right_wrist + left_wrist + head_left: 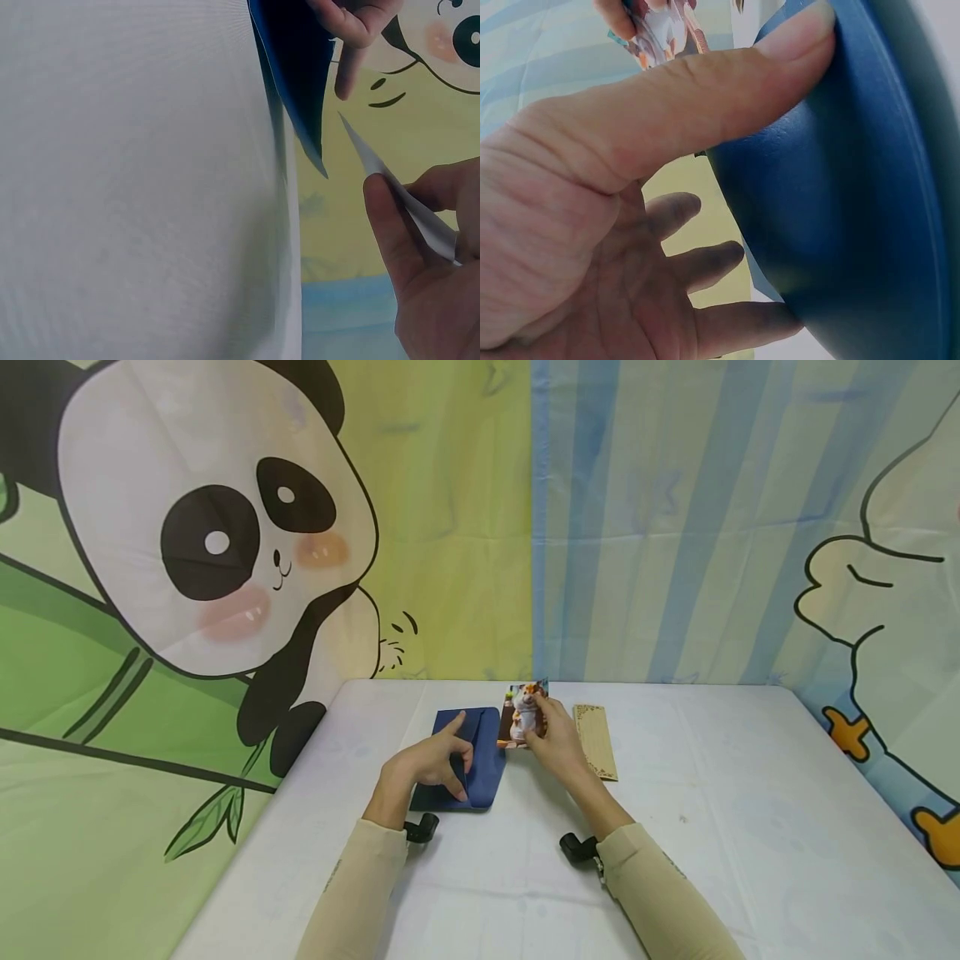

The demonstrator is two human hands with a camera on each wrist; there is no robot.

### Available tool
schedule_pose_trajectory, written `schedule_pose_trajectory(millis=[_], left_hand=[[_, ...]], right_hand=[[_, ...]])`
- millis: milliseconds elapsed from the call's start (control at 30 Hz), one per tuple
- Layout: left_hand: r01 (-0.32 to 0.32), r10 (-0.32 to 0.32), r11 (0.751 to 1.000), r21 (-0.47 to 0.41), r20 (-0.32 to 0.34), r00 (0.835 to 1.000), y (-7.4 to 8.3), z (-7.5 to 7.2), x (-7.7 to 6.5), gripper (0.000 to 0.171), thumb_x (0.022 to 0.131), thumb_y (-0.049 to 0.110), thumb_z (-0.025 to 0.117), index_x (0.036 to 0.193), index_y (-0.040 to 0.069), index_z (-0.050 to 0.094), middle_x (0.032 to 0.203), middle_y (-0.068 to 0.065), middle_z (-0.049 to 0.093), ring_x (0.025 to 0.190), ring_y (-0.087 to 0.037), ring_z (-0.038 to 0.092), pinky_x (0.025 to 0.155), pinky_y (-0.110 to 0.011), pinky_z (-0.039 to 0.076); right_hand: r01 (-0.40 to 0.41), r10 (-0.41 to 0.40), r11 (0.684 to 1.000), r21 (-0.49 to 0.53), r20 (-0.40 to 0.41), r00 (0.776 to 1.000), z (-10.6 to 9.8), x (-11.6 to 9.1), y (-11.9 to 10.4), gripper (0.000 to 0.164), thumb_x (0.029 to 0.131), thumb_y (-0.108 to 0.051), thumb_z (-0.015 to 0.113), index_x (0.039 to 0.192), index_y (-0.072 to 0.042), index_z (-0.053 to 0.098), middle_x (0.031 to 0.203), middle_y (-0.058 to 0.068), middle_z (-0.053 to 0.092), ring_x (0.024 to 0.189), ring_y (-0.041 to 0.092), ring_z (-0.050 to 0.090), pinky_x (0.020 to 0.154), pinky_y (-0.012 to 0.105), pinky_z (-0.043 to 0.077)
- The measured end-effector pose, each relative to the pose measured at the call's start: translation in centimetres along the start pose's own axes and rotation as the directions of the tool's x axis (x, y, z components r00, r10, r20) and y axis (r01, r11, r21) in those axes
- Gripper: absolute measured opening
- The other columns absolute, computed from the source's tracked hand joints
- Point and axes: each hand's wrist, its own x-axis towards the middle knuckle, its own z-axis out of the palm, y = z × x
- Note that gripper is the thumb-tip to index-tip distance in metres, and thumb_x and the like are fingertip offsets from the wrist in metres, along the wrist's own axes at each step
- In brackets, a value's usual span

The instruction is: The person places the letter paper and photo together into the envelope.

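A dark blue envelope (491, 768) lies on the table, its edge bowed up so that it gapes in the right wrist view. Over it is my left hand (438, 760), with thumb and finger spread across the raised edge and gripping it. In the left wrist view the thumb (795, 37) presses the blue surface while a fingertip meets its lower edge. My right hand (555, 739) pinches a photo card (517, 718) between thumb and fingers. The card shows a hamster-like animal, is held upright just right of the envelope, and turns its pale back (429, 225) to the right wrist camera.
A tan card (595, 739) with dark ornamental corners lies right of the photo card, partly behind my right forearm. Under everything is a white-covered table (720, 827). A curtain with a cartoon panda (217, 527) hangs behind and at the sides.
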Motion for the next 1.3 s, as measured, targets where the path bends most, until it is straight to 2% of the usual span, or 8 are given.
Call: schedule_pose_trajectory(millis=[233,600,800,967,1067,1200,1300], left_hand=[[0.024,-0.024,1.0,0.005,-0.013,1.0,0.2,0.04,-0.19,0.039,0.063,0.017,0.101,0.086,0.016,0.069,0.176,-0.01,-0.011,0.16,-0.048,0.005,0.123,-0.062,0.027],[0.026,-0.025,0.999,0.04,-0.034,0.999,0.35,-0.02,-0.24,0.04,0.063,0.021,0.101,0.086,0.018,0.069,0.177,-0.008,-0.003,0.157,-0.051,0.018,0.12,-0.063,0.033],[0.026,-0.025,0.999,0.036,-0.037,0.999,0.38,-0.03,-0.22,0.04,0.063,0.022,0.101,0.085,0.02,0.068,0.177,-0.005,-0.006,0.159,-0.048,0.01,0.122,-0.064,0.029],[0.013,-0.012,1.0,0.024,-0.03,0.999,0.22,0.06,-0.05,0.039,0.064,0.022,0.101,0.085,0.02,0.068,0.177,-0.007,-0.009,0.16,-0.049,0.006,0.122,-0.065,0.027],[0.004,-0.004,1.0,0.028,-0.029,1.0,0.13,0.1,-0.01,0.04,0.063,0.022,0.101,0.085,0.02,0.068,0.177,-0.01,-0.009,0.159,-0.051,0.007,0.122,-0.064,0.029],[-0.006,0.007,0.999,0.033,-0.03,1.0,0.17,0.08,-0.08,0.04,0.063,0.02,0.101,0.085,0.019,0.067,0.176,-0.012,-0.008,0.158,-0.053,0.007,0.121,-0.063,0.032],[0.001,0.0,0.999,0.038,-0.033,0.999,0.25,0.11,-0.08,0.04,0.063,0.021,0.101,0.085,0.02,0.067,0.177,-0.012,-0.007,0.158,-0.053,0.008,0.12,-0.063,0.032]], right_hand=[[0.002,-0.002,1.0,-0.003,0.021,1.0,-0.02,-0.07,-0.14,0.072,0.085,0.004,0.071,0.152,0.004,0.045,0.147,0.024,0.053,0.132,0.04,0.056,0.105,0.051,0.051],[0.02,-0.02,1.0,-0.012,0.017,1.0,0.12,-0.06,-0.01,0.072,0.083,0.005,0.071,0.151,0.004,0.047,0.147,0.024,0.053,0.129,0.039,0.058,0.104,0.051,0.051],[0.022,-0.021,1.0,-0.022,0.026,0.999,0.12,-0.09,-0.08,0.074,0.081,0.004,0.073,0.151,0.004,0.048,0.148,0.023,0.054,0.13,0.039,0.058,0.104,0.051,0.051],[-0.024,0.023,1.0,0.002,0.098,0.995,0.08,-0.16,-0.25,0.078,0.084,0.0,0.076,0.155,0.002,0.043,0.153,0.021,0.052,0.125,0.034,0.058,0.098,0.046,0.053],[-0.053,0.052,0.999,0.001,0.157,0.986,0.17,-0.17,-0.3,0.08,0.086,-0.004,0.077,0.157,0.001,0.039,0.157,0.022,0.048,0.13,0.034,0.057,0.1,0.046,0.052],[-0.075,0.078,0.997,-0.021,0.212,0.974,0.25,-0.26,-0.37,0.082,0.087,-0.008,0.08,0.157,0.001,0.039,0.16,0.022,0.045,0.145,0.039,0.047,0.114,0.052,0.045],[-0.083,0.088,0.996,-0.031,0.232,0.969,0.3,-0.35,-0.32,0.083,0.086,-0.009,0.082,0.157,0.001,0.039,0.16,0.022,0.045,0.147,0.039,0.044,0.117,0.053,0.042]])
